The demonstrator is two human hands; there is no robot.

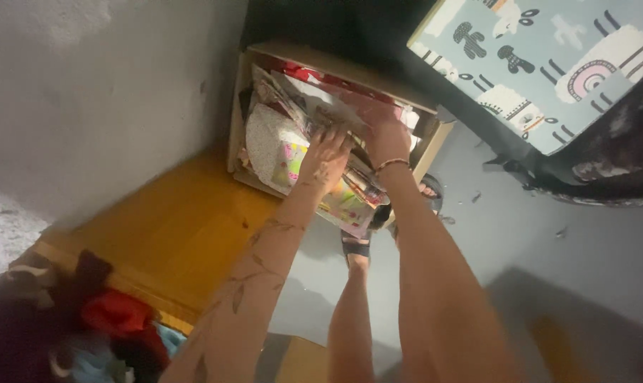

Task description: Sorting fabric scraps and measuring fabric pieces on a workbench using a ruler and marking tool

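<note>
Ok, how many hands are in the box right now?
2. The left hand rests on the stack of colourful papers in the wooden box; the right hand is just beside it, further into the same stack. No other hands show.

At the bottom left I see a heap of clothes (87,326), red, dark and light blue, lying at the near end of an orange bench (172,234) that runs along the grey wall (101,92). Top right, a pale blue panel (541,64) printed with cacti and llamas tilts over the grey floor (534,234). Small dark scraps (475,197) dot that floor.
</note>
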